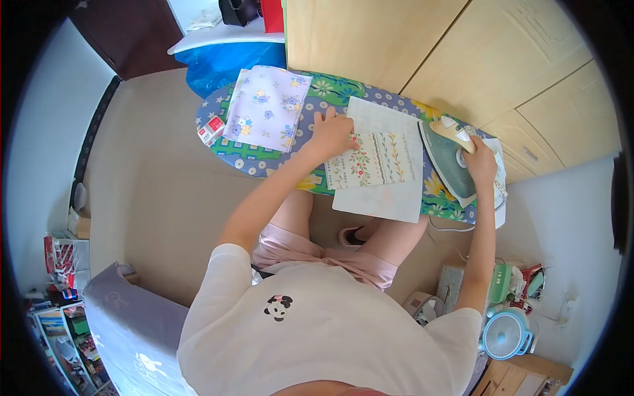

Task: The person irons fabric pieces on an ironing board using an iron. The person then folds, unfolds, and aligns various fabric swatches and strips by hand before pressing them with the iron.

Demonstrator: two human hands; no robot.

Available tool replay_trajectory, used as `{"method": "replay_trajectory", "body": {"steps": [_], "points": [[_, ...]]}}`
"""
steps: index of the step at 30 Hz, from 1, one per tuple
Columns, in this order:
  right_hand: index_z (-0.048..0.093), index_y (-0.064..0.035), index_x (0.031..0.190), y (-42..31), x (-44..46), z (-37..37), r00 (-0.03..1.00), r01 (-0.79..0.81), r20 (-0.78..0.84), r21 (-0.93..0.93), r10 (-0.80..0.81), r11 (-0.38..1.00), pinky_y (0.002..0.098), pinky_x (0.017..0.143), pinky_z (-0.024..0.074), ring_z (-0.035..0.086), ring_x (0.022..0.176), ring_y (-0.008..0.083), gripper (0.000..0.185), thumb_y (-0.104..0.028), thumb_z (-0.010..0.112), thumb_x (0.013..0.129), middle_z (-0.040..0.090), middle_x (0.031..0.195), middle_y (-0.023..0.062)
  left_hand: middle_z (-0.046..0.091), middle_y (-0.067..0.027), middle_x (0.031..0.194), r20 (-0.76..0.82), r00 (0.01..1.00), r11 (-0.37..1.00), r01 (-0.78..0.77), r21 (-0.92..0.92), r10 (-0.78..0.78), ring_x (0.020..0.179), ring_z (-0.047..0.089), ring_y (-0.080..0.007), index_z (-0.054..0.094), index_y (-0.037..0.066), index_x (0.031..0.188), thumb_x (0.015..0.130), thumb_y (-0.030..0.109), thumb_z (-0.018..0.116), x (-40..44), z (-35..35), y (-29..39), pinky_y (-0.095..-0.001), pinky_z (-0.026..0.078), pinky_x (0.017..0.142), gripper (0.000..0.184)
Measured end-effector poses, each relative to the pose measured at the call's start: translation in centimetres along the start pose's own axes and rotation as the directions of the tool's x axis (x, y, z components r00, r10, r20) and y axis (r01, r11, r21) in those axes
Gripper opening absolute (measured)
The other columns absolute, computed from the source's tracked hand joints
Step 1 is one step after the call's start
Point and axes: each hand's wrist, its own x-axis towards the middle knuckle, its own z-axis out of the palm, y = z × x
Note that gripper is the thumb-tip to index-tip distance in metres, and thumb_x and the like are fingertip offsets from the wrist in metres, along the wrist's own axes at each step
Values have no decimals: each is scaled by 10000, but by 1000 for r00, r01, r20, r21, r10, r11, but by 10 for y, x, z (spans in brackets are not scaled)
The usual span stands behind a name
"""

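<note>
My right hand is closed around the handle of a clothes iron with a green base and cream top. The iron stands at the right part of a patterned ironing board. My left hand has its fingers apart, with the thumb side touching the upper edge of a floral-printed cloth. That cloth lies flat over a white sheet. To the left of my left hand rests a folded lilac flowered cloth. Beside it sits a small red-and-white box.
Wooden cabinets stand along the board's far side. The iron's cord hangs near my right forearm. A blue fan is at the lower right. A cloth-covered piece of furniture stands at the lower left.
</note>
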Motion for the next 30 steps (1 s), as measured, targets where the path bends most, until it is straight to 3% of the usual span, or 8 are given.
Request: {"method": "replay_trajectory", "body": {"steps": [6,9,14,18,20,24,26,30], "points": [[605,-183,1127,-8,-7,-6,1000,-6,-8,-38,6,999,415,724,503,640,866,311,403,-215,670,730,672,940,118,623,-90,949,11,999,997,-52,57,52,1037,478,-266,607,90,923,717,339,737,5,1,1,-448,316,869,349],[603,-178,1109,-8,-10,-6,999,24,-30,-55,-26,998,423,713,500,639,858,316,371,-215,654,744,670,927,119,624,-116,908,96,995,990,15,-137,-2,928,565,-288,592,69,901,749,309,708,11,-10,-3,-418,404,796,307],[600,-168,1104,-10,-11,-9,999,34,-14,-58,-35,998,426,712,500,639,851,323,359,-202,642,749,666,939,127,642,-135,896,-301,951,956,-20,-292,-72,874,607,-326,585,67,899,794,279,646,26,-15,-61,-410,468,715,244],[598,-158,1102,-13,-13,-11,999,35,-14,-62,-36,997,428,717,501,639,847,325,355,-194,638,750,663,953,124,643,-126,865,-409,870,960,225,-168,-276,879,604,-331,594,63,880,809,300,625,-1,-53,-94,-409,480,721,249],[593,-153,1107,-11,-12,-8,998,53,-25,-69,-55,996,426,720,502,638,853,323,357,-189,637,754,660,983,115,656,-118,901,-617,774,892,370,260,-141,905,607,-331,607,55,896,795,349,643,-10,-61,-135,-415,485,757,313],[586,-146,1118,-13,-12,-10,999,45,-8,-81,-46,996,422,723,503,637,866,317,368,-191,642,757,655,1006,107,664,-120,950,-652,727,707,577,408,-217,933,609,-331,625,48,937,758,416,670,-28,-71,-163,-430,480,794,412],[582,-142,1121,-15,-12,-11,1000,27,1,-100,-27,995,421,721,503,635,877,312,373,-198,646,758,652,1010,109,667,-121,933,-593,711,748,612,258,-377,915,619,-305,640,42,950,730,436,687,-26,-72,-173,-449,468,818,454],[584,-137,1110,-10,-14,-8,997,57,-37,-90,-61,994,420,718,503,636,869,312,363,-201,649,758,653,999,107,661,-140,896,-459,789,862,499,89,-409,842,627,-303,637,19,923,730,408,691,-18,-90,-201,-421,475,781,438]]}}
